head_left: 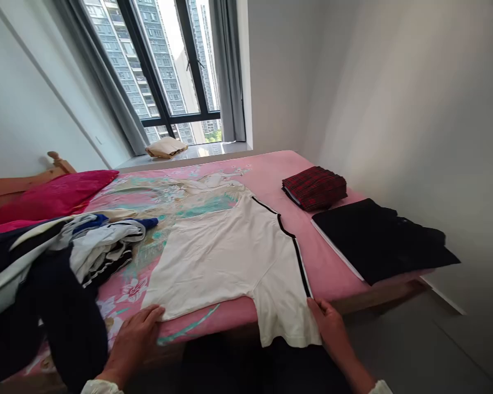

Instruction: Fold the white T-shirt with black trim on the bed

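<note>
A white T-shirt (225, 251) with a black stripe along one side lies spread flat on the pink bed sheet (271, 169), one sleeve hanging over the near edge. My left hand (133, 336) rests flat at the shirt's near left corner, fingers stretched out. At the near edge, the fingers of my right hand (331, 323) pinch the hem of the hanging sleeve.
A heap of dark and white clothes (53, 257) lies on the left of the bed beside a magenta pillow (53, 194). A folded red plaid garment (314, 187) and a folded black garment (378, 238) sit on the right by the wall. A window ledge holds a tan object (165, 146).
</note>
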Available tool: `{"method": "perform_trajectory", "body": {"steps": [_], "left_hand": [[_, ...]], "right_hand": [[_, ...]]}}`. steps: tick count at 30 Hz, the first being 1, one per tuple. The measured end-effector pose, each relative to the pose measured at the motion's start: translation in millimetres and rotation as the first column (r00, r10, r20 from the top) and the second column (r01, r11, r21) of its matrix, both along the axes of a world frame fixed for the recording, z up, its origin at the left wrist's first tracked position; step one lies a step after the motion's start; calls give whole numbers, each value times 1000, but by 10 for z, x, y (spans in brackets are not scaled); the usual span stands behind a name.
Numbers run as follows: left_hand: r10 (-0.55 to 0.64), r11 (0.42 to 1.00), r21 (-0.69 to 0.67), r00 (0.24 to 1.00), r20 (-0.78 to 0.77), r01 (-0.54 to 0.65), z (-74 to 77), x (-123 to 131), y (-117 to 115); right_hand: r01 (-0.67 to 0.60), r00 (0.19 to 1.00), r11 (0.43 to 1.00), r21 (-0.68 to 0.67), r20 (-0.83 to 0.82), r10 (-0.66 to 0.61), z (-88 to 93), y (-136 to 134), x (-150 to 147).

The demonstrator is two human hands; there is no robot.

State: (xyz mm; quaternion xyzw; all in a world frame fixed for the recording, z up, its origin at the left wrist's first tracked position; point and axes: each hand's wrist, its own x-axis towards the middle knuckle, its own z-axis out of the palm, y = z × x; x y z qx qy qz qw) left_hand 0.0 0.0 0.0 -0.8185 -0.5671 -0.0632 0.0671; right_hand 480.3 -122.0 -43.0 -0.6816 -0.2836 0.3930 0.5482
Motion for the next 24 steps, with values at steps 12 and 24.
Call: {"method": "perform_trajectory", "body": {"steps": [12, 24], "left_hand": [[25, 999, 40, 999, 37, -27, -10, 27, 69], [-48, 986, 156, 999, -11, 49, -304, -189, 68]], "right_hand": [[-49, 826, 964, -263, 531, 187, 378, 933, 409], [2, 811, 944, -329, 553, 192, 273, 1407, 735]]}}
